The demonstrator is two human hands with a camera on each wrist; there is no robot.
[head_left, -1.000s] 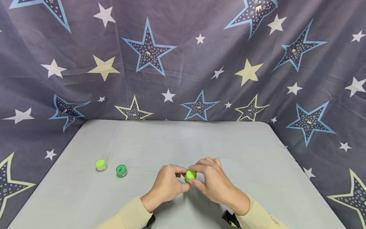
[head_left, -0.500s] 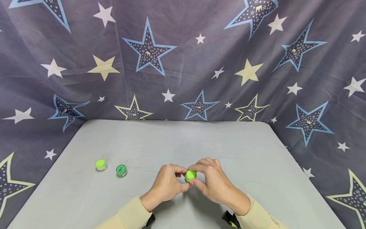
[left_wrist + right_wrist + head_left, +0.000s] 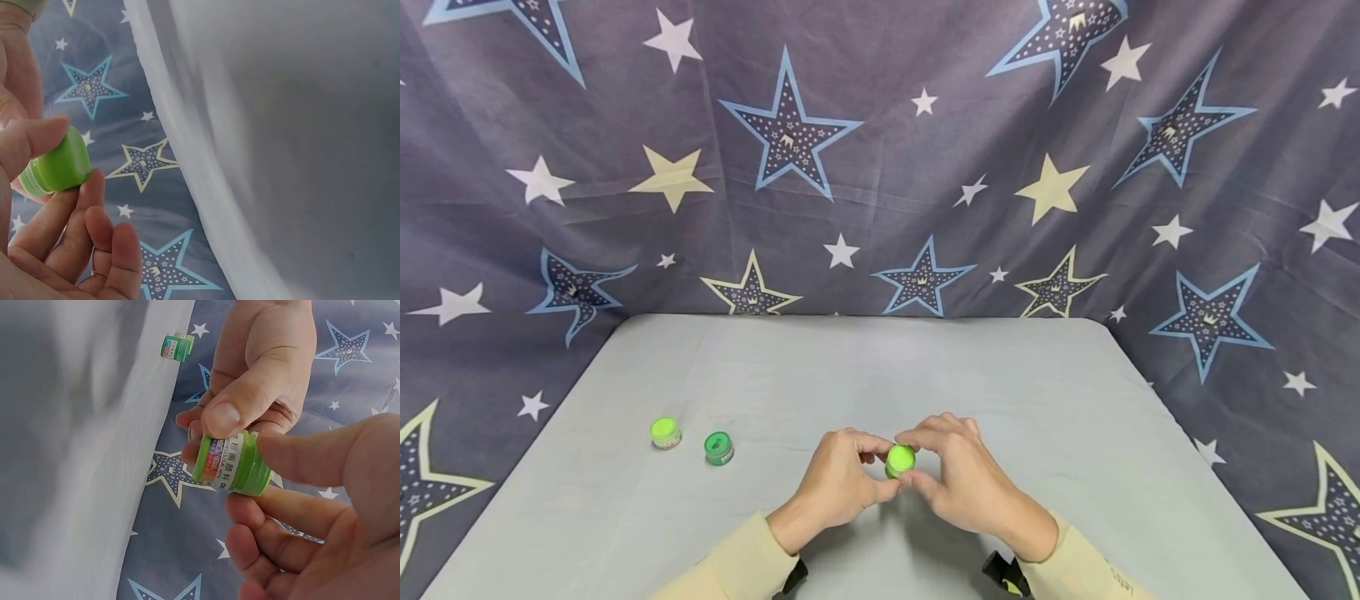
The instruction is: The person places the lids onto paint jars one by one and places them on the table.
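Note:
Between both hands is a small light-green paint jar, held above the table. My left hand grips its labelled body with the thumb and fingers, as the right wrist view shows. My right hand pinches the green lid between thumb and index finger, its other fingers loosely bent below. In the left wrist view the lid's flat top faces right. Whether the lid is loose cannot be told. Farther left, another light-green paint jar and a dark-green paint jar stand upright with lids on.
A pale grey cloth covers the table. Dark star-patterned fabric hangs behind it and at both sides. Black wrist straps show at the cream sleeves.
The right thumb and index finger have shifted slightly around the lid, and more of its top shows. My left hand and the two standing jars keep their places.

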